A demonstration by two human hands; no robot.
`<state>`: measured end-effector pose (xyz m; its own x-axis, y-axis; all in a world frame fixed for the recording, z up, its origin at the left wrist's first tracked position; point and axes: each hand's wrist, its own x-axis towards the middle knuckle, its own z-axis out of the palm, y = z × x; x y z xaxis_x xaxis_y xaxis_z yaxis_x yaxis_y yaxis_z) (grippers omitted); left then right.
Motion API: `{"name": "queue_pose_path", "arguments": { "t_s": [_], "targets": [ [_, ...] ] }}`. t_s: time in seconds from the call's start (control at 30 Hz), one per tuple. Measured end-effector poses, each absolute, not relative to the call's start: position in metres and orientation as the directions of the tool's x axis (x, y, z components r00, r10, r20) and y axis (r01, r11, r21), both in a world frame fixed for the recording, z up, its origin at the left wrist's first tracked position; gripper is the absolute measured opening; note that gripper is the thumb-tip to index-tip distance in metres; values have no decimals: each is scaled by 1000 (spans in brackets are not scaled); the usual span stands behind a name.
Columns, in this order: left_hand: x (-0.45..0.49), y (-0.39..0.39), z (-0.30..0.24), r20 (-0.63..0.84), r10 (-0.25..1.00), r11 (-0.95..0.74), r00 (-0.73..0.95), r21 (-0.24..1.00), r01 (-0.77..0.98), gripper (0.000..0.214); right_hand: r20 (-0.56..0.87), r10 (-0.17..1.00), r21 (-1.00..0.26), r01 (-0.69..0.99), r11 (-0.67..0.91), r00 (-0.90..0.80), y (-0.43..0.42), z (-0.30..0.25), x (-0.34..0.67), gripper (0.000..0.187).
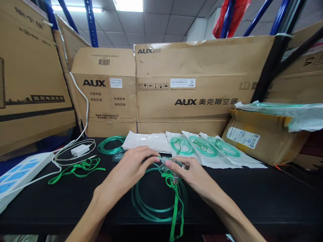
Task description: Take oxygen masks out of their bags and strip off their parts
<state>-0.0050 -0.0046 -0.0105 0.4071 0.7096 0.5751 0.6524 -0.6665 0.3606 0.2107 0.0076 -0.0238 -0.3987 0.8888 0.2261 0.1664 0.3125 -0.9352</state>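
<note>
In the head view, my right hand (185,168) is closed round a clear oxygen mask (164,171) over the black table. The fingers of my left hand (137,164) pinch the end of green oxygen tubing (153,219) at the mask's connector (165,159). Most of the tubing lies coiled on the table below my hands. A green elastic strap (176,205) hangs from the mask toward the front edge. Fingers partly hide the joint between tube and mask, so I cannot tell how far they are joined.
Behind my hands lie a white packet (147,142) and several clear-fronted packs of coiled tubing (181,146). A loose tubing coil (111,145), green straps (80,168), a white cable (87,107) and a power strip (22,174) are leftward. Cardboard boxes (202,67) wall the back; a smaller box (262,137) stands right.
</note>
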Motion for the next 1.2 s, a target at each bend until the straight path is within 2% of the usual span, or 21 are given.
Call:
{"name": "queue_pose_path", "arguments": {
  "t_s": [0.23,0.5,0.67,0.8,1.0,1.07,1.2],
  "targets": [
    [-1,-2,-19,596,701,-654,392,320,685,10,264,911,-885,297,359,-316,9,-25,211,41],
    [7,-6,-19,657,637,-703,403,280,653,17,285,873,-860,297,416,-396,5,-14,219,40],
    [6,-11,-15,627,655,-691,422,272,669,21,298,856,-835,318,448,-423,5,-17,222,33],
    [6,-12,-13,598,688,-670,412,304,677,22,355,858,-789,373,488,-370,6,-21,222,24],
    [6,-12,-11,570,717,-658,401,365,659,18,542,762,-614,452,647,-354,10,-25,226,22],
    [5,-13,-11,544,748,-627,380,393,672,14,632,676,-509,454,731,-379,12,-26,229,25],
    [-2,-15,-10,425,842,-518,332,470,714,22,769,436,-202,470,860,-467,13,-29,232,33]
  ]
}}
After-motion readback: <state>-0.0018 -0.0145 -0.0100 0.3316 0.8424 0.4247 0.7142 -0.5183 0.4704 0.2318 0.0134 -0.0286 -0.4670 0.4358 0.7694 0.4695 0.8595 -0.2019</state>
